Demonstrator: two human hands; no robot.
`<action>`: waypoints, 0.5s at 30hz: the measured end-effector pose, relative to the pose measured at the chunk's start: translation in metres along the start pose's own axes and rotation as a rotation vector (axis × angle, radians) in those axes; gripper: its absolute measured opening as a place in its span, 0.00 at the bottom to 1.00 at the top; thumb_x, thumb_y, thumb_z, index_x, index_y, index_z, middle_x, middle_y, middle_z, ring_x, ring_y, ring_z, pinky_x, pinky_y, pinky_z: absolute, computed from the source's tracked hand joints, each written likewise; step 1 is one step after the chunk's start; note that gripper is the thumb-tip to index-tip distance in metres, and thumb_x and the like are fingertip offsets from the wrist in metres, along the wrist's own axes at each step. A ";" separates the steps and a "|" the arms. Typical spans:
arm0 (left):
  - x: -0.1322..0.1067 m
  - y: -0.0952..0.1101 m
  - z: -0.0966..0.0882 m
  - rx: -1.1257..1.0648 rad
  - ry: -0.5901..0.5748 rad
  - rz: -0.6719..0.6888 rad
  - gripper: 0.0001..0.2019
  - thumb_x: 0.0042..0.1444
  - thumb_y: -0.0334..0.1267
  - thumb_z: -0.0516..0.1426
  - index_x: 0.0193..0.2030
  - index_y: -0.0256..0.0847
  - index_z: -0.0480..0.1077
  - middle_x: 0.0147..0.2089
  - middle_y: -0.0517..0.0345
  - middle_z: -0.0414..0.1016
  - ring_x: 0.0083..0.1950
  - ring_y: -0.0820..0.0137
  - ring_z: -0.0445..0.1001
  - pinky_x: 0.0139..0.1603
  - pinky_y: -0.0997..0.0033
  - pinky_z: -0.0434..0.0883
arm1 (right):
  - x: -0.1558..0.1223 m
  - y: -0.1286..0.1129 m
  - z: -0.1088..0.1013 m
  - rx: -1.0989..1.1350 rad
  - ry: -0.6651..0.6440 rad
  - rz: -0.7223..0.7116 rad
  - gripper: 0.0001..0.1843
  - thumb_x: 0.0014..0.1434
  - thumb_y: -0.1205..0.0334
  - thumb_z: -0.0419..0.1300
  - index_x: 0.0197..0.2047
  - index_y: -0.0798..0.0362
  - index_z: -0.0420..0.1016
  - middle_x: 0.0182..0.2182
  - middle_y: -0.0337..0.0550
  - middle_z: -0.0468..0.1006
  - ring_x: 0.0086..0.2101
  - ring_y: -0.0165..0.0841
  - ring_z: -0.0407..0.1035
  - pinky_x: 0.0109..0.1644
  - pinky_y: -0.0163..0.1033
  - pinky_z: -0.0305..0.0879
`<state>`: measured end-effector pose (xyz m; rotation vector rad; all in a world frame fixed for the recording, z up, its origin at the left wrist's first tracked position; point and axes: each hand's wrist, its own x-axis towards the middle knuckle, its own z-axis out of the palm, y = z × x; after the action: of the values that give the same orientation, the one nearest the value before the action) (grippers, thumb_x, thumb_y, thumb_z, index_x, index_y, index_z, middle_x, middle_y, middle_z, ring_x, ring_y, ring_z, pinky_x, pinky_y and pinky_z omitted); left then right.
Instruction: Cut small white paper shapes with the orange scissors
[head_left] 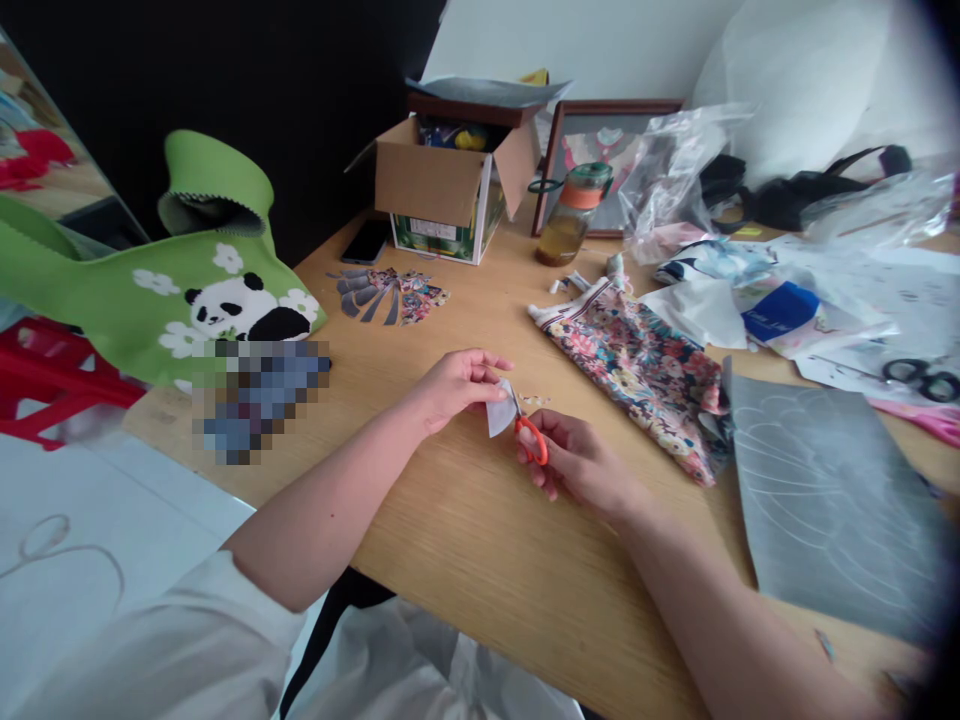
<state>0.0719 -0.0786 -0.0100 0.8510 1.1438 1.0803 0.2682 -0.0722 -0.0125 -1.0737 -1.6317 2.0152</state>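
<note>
Over the middle of the wooden table [450,520], my left hand [466,385] pinches a small pale grey piece [499,415], fabric or paper, between thumb and fingers. My right hand [566,455] is closed round the orange handles of a pair of scissors [532,440]. The blades meet the right edge of the pale piece; how far apart they stand is too small to tell. Tiny scraps [536,400] lie just behind the scissors. Farther back, cut floral and grey petal-shaped pieces [394,297] are laid out in a fan.
Floral fabric [637,365] lies to the right, beside a grey sheet with curved white lines [825,490]. Black-handled scissors [919,378] rest at far right. An open carton [442,180], a phone [365,242] and a bottle of liquid [568,225] stand behind. A green panda bag [225,270] is at left.
</note>
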 end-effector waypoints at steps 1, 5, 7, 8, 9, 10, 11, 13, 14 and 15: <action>0.000 0.000 0.000 0.001 0.003 0.000 0.17 0.44 0.25 0.63 0.44 0.34 0.71 0.30 0.62 0.72 0.30 0.75 0.73 0.34 0.72 0.69 | 0.000 0.000 0.000 -0.004 0.002 -0.001 0.27 0.49 0.37 0.68 0.29 0.52 0.67 0.20 0.33 0.67 0.17 0.24 0.60 0.17 0.30 0.56; -0.001 0.001 0.001 0.008 0.011 -0.006 0.17 0.45 0.24 0.62 0.44 0.34 0.71 0.31 0.61 0.72 0.30 0.74 0.74 0.33 0.73 0.69 | 0.000 0.001 0.000 -0.008 -0.001 -0.006 0.27 0.49 0.37 0.68 0.29 0.52 0.66 0.20 0.32 0.67 0.17 0.23 0.59 0.16 0.29 0.56; -0.001 0.001 0.001 0.007 0.009 -0.004 0.18 0.45 0.24 0.63 0.44 0.34 0.71 0.31 0.61 0.73 0.30 0.75 0.74 0.33 0.73 0.69 | 0.000 0.002 0.000 -0.002 0.001 -0.008 0.27 0.49 0.37 0.68 0.29 0.52 0.66 0.20 0.32 0.67 0.17 0.23 0.59 0.16 0.29 0.56; 0.000 0.000 0.001 0.004 0.006 -0.002 0.18 0.45 0.24 0.63 0.44 0.34 0.71 0.31 0.61 0.73 0.30 0.75 0.74 0.33 0.73 0.69 | 0.001 0.003 0.000 -0.001 0.006 -0.009 0.27 0.49 0.37 0.68 0.29 0.52 0.66 0.20 0.32 0.67 0.17 0.23 0.59 0.16 0.29 0.56; 0.000 0.000 0.001 0.001 0.002 -0.001 0.18 0.44 0.25 0.63 0.45 0.34 0.71 0.31 0.61 0.73 0.30 0.75 0.74 0.33 0.73 0.69 | 0.001 0.003 -0.001 -0.001 0.009 -0.010 0.27 0.49 0.37 0.68 0.29 0.52 0.66 0.20 0.32 0.66 0.17 0.23 0.59 0.16 0.29 0.56; 0.000 0.000 0.000 -0.003 0.000 0.000 0.18 0.44 0.25 0.64 0.44 0.34 0.71 0.31 0.61 0.73 0.30 0.75 0.74 0.33 0.73 0.69 | 0.001 0.004 -0.001 -0.002 0.013 -0.012 0.27 0.49 0.37 0.68 0.29 0.52 0.66 0.19 0.31 0.66 0.17 0.23 0.59 0.16 0.29 0.56; 0.000 0.000 0.000 -0.006 -0.003 0.001 0.18 0.44 0.25 0.64 0.44 0.34 0.71 0.30 0.61 0.73 0.30 0.75 0.74 0.33 0.73 0.69 | 0.001 0.004 -0.001 -0.005 0.014 -0.013 0.26 0.49 0.38 0.68 0.29 0.52 0.66 0.19 0.31 0.66 0.17 0.23 0.59 0.16 0.29 0.56; 0.000 -0.001 0.000 -0.011 -0.003 0.001 0.18 0.44 0.25 0.64 0.44 0.34 0.71 0.30 0.61 0.73 0.29 0.75 0.73 0.33 0.74 0.69 | 0.000 0.004 -0.001 -0.014 0.016 -0.015 0.26 0.49 0.38 0.68 0.29 0.52 0.66 0.18 0.31 0.66 0.16 0.23 0.59 0.16 0.29 0.55; 0.000 -0.001 0.000 -0.011 -0.002 0.000 0.18 0.44 0.25 0.64 0.44 0.34 0.71 0.30 0.61 0.73 0.29 0.75 0.73 0.33 0.73 0.69 | 0.000 0.004 -0.001 -0.022 0.017 -0.014 0.25 0.49 0.39 0.68 0.29 0.52 0.66 0.17 0.31 0.66 0.16 0.23 0.58 0.15 0.29 0.55; 0.000 -0.001 0.000 -0.011 -0.002 -0.002 0.18 0.44 0.25 0.64 0.44 0.34 0.71 0.30 0.61 0.73 0.29 0.75 0.73 0.33 0.73 0.69 | 0.000 0.004 -0.001 -0.031 0.019 -0.013 0.25 0.49 0.39 0.68 0.29 0.52 0.66 0.17 0.31 0.66 0.15 0.23 0.58 0.15 0.29 0.54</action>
<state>0.0716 -0.0784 -0.0107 0.8422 1.1363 1.0832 0.2696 -0.0724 -0.0167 -1.0871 -1.6613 1.9722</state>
